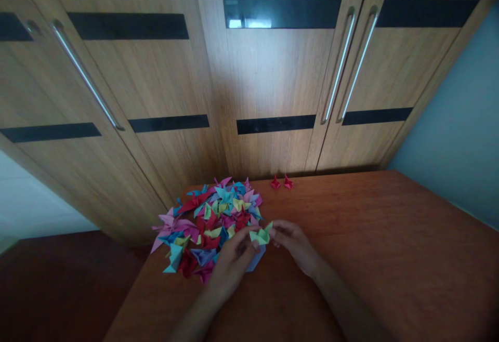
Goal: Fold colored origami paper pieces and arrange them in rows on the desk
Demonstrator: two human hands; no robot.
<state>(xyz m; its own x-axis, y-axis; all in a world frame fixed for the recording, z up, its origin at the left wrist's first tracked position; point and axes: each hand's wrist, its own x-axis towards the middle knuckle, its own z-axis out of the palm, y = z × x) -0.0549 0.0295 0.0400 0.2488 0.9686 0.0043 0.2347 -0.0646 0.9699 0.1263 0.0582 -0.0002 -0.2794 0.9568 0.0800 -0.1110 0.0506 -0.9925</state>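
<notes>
Between my two hands is a small light green origami crane (260,236), held up over the table. My left hand (238,248) pinches its body from the left, fingers closed. From the right, my right hand (290,238) has its thumb and fingertips closed on the pointed end of the crane. Under the hands a pale lilac piece of paper (255,260) shows in part; the rest is hidden. Close by on the left lies a big heap of folded paper cranes (210,222) in red, pink, blue, yellow and purple.
Two small red paper cranes (281,182) stand apart at the table's back edge. The reddish-brown wooden table (370,238) reaches right to a pale wall (452,118). Behind it rises a wooden wardrobe (268,71) with metal handles and dark strips. Floor shows at lower left.
</notes>
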